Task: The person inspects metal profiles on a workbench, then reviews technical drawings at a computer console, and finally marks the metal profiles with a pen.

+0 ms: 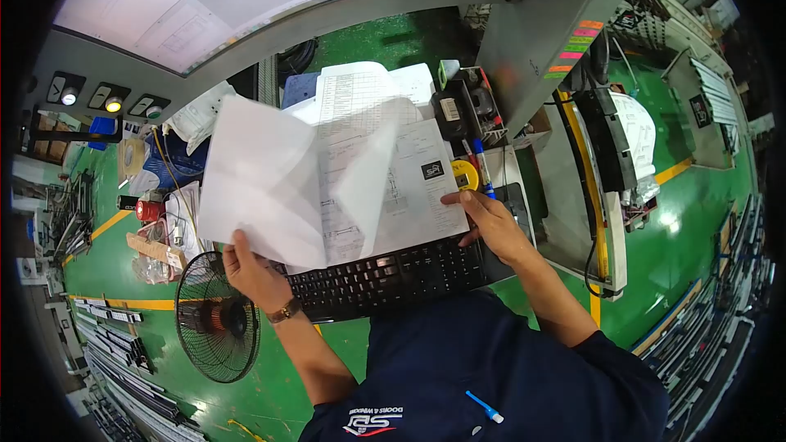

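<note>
My left hand (255,278), a watch on its wrist, is closed on the lower edge of white sheets (260,172) folded over to the left, their blank backs showing. Another page (368,184) is blurred, partly turned between the two sides. On the right lies a printed drawing sheet (422,196) with a black logo. At its right edge my right hand (495,225) is closed, with a finger on top of the paper and others lower down. Under the papers sits a black keyboard (385,278), its upper part hidden.
A yellow tape measure (465,175) and a blue marker (484,168) lie right of the papers. More printed sheets (356,90) are behind. A monitor (246,0) stands above. A black fan (217,317) is at the lower left, and a grey panel (540,49) rises at right.
</note>
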`<state>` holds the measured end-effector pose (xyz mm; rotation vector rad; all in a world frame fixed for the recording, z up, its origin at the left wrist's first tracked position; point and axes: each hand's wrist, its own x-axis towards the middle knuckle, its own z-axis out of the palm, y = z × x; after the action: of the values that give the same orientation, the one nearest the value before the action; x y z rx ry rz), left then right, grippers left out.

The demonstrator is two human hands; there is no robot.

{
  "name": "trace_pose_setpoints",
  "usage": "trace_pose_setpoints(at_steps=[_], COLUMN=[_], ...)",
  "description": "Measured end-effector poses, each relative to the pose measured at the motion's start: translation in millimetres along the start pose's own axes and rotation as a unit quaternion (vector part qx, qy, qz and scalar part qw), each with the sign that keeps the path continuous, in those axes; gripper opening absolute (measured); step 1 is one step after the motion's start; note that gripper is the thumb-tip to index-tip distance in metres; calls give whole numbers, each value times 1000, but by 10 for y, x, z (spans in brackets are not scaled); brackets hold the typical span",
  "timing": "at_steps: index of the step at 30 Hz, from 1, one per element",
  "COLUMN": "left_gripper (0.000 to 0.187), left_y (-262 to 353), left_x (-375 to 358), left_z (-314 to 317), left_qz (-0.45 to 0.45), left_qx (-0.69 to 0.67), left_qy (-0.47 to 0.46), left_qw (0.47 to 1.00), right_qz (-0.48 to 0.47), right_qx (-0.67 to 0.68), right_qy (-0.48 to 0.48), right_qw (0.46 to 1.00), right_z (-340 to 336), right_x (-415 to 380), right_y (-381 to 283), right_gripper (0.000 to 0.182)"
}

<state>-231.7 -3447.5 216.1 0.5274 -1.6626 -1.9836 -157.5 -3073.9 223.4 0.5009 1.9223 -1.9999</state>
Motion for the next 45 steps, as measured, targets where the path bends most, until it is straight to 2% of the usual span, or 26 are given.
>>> trace_pose_setpoints(at_steps=[2, 5, 10, 12, 15, 16, 18, 21, 22, 24, 25, 26, 29, 30, 33, 34, 37, 41, 44, 45], left_gripper=[16, 20, 28, 30, 34, 37, 46, 50, 48, 47, 50, 64, 82, 93, 94, 93, 85, 72, 65, 65], left_y=[90, 105, 84, -23, -10, -1, 22, 160, 187, 308, 331, 280, 54, -29, -61, -94, -94, -20, 342, 431], left_x=[120, 268, 439, 493, 472, 432, 291, 158, 104, -101, -201, -233, -193, -138, -66, -26, 64, 114, 2, -38], left_z=[-205, -374, -666, -786, -830, -779, -596, -411, -323, 12, 157, 231, 328, 325, 280, 251, 223, 175, 286, 305], left_qz=[-8, 77, 86, 98, 53, 145, 315, 343, 337, 181, 154, 220, 273, 278, 219, 225, 167, 166, 139, 158], left_qx=[2, 56, 186, 213, 319, 428, 613, 526, 475, 377, 385, 452, 521, 533, 583, 586, 598, 571, 568, 547], left_qy=[29, 81, 136, 133, 122, 146, 182, 87, 12, -157, -219, -273, -274, -259, -251, -245, -228, -240, -226, -225], left_qw=[1000, 992, 969, 963, 938, 880, 701, 773, 813, 895, 883, 820, 761, 756, 741, 739, 750, 767, 779, 790], right_qz=[19, 46, 55, 37, 23, 20, 22, 10, 3, -9, -16, -17, -18, -17, -11, -9, 58, 35, 14, 9], right_qx=[28, 57, 71, 18, -18, -23, -17, -23, -28, -11, -1, 11, 54, 69, 106, 118, 115, 87, 50, 64], right_qy=[17, 42, 45, 38, 41, 45, 52, 51, 48, 57, 60, 73, 101, 102, 84, 71, -34, -49, -23, -32], right_qw=[999, 996, 995, 998, 999, 999, 998, 998, 998, 998, 998, 997, 993, 992, 991, 990, 991, 994, 998, 997], right_z=[-3, 12, 36, 29, 19, 23, 52, 58, 54, 61, 73, 94, 161, 168, 190, 198, 159, 252, 336, 336], right_x=[8, 72, 62, 78, 96, 102, 90, 87, 89, 93, 102, 100, 60, 51, 33, 36, 68, 69, 80, 70], right_y=[51, 135, 77, 110, 170, 179, 139, 125, 123, 130, 128, 93, 4, 3, 13, 20, 103, 151, 222, 225], right_gripper=[63, 62, 58, 47, 33, 29, 28, 27, 27, 29, 31, 34, 45, 48, 50, 49, 44, 39, 39, 39])
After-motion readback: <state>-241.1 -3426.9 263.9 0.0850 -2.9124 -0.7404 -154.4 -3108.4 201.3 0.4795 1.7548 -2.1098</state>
